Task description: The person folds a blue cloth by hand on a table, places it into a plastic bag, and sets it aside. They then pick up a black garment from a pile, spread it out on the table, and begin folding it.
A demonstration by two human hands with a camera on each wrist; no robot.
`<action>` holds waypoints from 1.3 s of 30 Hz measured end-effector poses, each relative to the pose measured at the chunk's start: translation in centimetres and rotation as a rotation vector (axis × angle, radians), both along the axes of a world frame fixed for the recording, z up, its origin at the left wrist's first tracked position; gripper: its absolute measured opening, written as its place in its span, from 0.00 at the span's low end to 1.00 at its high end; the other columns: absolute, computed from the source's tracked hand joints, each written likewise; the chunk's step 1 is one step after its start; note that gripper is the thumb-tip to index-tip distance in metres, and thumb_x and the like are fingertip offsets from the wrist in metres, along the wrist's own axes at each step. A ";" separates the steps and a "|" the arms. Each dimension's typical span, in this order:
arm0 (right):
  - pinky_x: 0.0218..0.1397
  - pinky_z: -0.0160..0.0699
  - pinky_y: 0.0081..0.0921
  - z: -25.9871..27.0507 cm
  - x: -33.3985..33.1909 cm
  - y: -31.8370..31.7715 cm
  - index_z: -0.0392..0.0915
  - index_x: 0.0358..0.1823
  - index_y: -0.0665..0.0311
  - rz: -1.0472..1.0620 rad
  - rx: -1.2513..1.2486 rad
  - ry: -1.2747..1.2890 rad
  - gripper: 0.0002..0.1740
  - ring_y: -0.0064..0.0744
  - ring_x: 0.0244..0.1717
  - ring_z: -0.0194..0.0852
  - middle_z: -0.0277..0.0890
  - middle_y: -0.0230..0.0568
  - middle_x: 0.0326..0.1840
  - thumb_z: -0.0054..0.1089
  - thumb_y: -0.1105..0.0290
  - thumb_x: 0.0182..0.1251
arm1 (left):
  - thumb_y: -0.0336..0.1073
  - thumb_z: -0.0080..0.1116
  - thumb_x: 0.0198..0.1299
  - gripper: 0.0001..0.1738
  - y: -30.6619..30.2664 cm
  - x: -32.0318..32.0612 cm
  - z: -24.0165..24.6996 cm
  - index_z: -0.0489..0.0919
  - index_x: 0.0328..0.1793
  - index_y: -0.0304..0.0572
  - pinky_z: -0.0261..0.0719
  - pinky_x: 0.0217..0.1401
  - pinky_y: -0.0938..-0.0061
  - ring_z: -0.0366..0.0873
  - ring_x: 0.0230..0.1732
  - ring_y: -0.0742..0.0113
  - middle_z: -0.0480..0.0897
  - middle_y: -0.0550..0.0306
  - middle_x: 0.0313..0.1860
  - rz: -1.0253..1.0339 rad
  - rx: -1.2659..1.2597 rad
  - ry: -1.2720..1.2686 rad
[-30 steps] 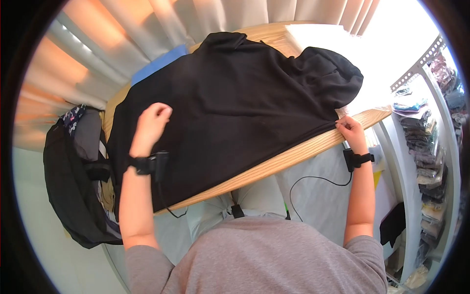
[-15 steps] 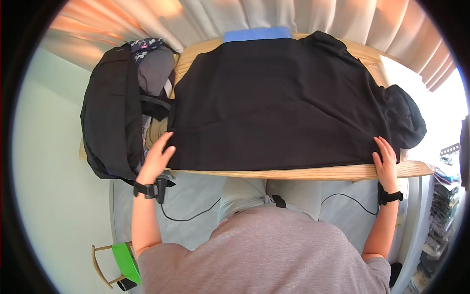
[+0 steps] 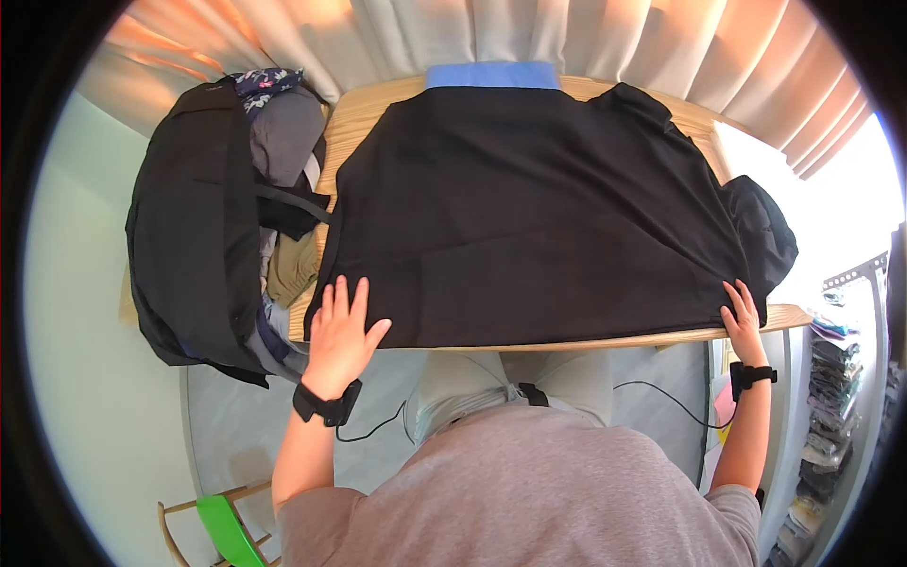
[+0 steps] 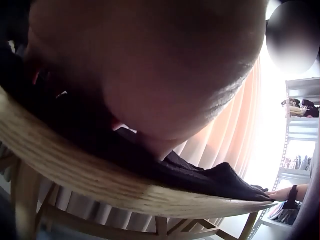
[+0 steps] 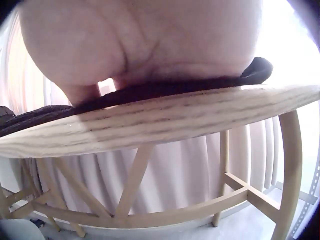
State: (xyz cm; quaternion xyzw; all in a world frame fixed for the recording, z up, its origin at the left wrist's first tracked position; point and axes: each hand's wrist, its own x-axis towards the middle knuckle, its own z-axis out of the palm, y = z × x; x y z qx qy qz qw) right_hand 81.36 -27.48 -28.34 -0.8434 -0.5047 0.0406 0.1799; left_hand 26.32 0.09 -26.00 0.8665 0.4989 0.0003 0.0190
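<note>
A black hooded garment (image 3: 529, 217) lies spread over the wooden table (image 3: 350, 123), its hood (image 3: 763, 231) at the right end. My left hand (image 3: 340, 345) rests on the cloth's near left corner, fingers straight and spread. On the near right part, just below the hood, my right hand (image 3: 744, 317) touches the cloth with its fingers extended. In the right wrist view the palm (image 5: 145, 45) is close over the dark cloth at the table edge. The left wrist view has the left palm (image 4: 165, 65) over the cloth, hiding most of the fingers.
A black bag (image 3: 189, 227) stuffed with folded clothes (image 3: 288, 137) stands at the table's left end. Behind the garment lies a blue sheet (image 3: 491, 75), before the curtain (image 3: 529, 33). Shelves with packed items (image 3: 836, 378) are at the right; a green-backed chair (image 3: 230, 531) stands lower left.
My left hand went from raised over the garment to its near left corner, then slightly right, lying flatter. My right hand changed from pinching the edge to resting with fingers extended. The head view turned.
</note>
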 end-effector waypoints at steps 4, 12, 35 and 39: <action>0.71 0.50 0.36 0.5 -1.0 0.5 0.67 0.63 0.53 0.015 -0.038 0.003 0.24 0.45 0.70 0.50 0.54 0.41 0.70 0.52 0.66 0.64 | 0.52 0.50 0.61 0.37 -0.1 -1.0 1.0 0.56 0.72 0.43 0.55 0.69 0.53 0.52 0.71 0.40 0.55 0.35 0.71 0.082 -0.069 0.029; 0.71 0.49 0.35 0.4 -0.8 0.6 0.68 0.63 0.54 0.032 -0.037 0.017 0.25 0.45 0.70 0.51 0.55 0.42 0.70 0.54 0.67 0.62 | 0.52 0.49 0.62 0.33 2.1 -3.8 3.3 0.63 0.68 0.39 0.58 0.68 0.59 0.57 0.69 0.45 0.61 0.38 0.68 0.183 -0.112 -0.144; 0.69 0.52 0.29 21.6 -8.3 5.0 0.70 0.56 0.68 -0.054 0.339 0.261 0.21 0.34 0.63 0.64 0.73 0.42 0.56 0.49 0.74 0.60 | 0.32 0.49 0.63 0.19 10.7 -3.5 21.0 0.72 0.60 0.39 0.67 0.58 0.73 0.69 0.60 0.66 0.73 0.55 0.60 -0.013 0.082 -0.528; 0.58 0.62 0.24 25.7 -7.8 13.8 0.74 0.49 0.68 0.069 0.480 0.426 0.16 0.26 0.51 0.70 0.76 0.38 0.45 0.49 0.67 0.63 | 0.33 0.49 0.63 0.18 17.8 2.0 22.9 0.73 0.59 0.36 0.68 0.57 0.73 0.72 0.57 0.65 0.76 0.55 0.56 -0.171 0.013 -0.486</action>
